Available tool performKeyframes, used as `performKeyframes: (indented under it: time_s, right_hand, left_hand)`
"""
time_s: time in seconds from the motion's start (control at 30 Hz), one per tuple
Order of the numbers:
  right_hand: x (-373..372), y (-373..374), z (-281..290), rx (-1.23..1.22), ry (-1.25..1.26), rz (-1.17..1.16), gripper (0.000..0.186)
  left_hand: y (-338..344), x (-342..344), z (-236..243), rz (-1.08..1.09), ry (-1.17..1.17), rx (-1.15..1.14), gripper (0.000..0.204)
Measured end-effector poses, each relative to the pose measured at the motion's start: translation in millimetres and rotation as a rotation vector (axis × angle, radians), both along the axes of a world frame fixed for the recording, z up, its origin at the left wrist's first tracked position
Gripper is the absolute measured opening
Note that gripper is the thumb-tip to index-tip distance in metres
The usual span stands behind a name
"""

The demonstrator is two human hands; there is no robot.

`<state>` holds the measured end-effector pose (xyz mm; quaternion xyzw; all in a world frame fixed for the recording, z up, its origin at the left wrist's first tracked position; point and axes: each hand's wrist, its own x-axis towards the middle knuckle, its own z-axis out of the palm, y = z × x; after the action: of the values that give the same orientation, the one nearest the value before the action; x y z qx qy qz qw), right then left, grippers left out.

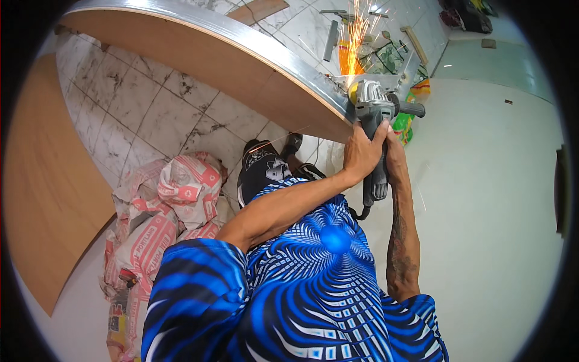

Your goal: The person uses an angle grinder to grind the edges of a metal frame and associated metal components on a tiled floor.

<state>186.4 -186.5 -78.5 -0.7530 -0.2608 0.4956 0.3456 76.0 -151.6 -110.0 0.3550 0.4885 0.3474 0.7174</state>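
An angle grinder point(375, 108), grey and black with a yellow guard, is held between my two hands. My left hand point(363, 152) is closed round the left side of its body. From the right, my right hand point(395, 158) wraps the body, partly hidden behind the tool. The black side handle point(412, 109) sticks out to the right, with no hand on it. At the end of a long metal strip point(265, 48) edging a brown board point(211, 75), the grinder's disc throws orange sparks point(357, 45) away from me. The exact contact point is hidden by glare.
Red-and-white sacks point(190, 187) are piled at the left, beside a large brown panel point(54, 187). Metal offcuts point(330, 41) and a patterned bag point(392, 57) lie on the tiled floor point(163, 114) beyond the sparks. A pale wall point(488, 199) stands close on the right.
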Motion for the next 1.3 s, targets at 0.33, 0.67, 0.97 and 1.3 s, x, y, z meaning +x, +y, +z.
performKeyframes:
  time_s: [0.33, 0.67, 0.97, 1.3]
  right_hand:
    - [8, 1, -2, -0.006, -0.073, 0.055, 0.058]
    - [-2, 5, 4, 0.017, -0.051, -0.029, 0.059]
    - [14, -1, -2, -0.049, -0.052, 0.032, 0.059]
    - [17, -4, -4, -0.021, -0.083, 0.026, 0.056]
  left_hand:
    - [-6, 6, -5, 0.046, -0.012, 0.044, 0.076]
    - [-3, 6, -1, 0.049, -0.038, 0.043, 0.074]
    - [-8, 9, -6, 0.105, 0.007, 0.116, 0.073]
    - [-4, 9, -2, 0.019, -0.01, 0.025, 0.075]
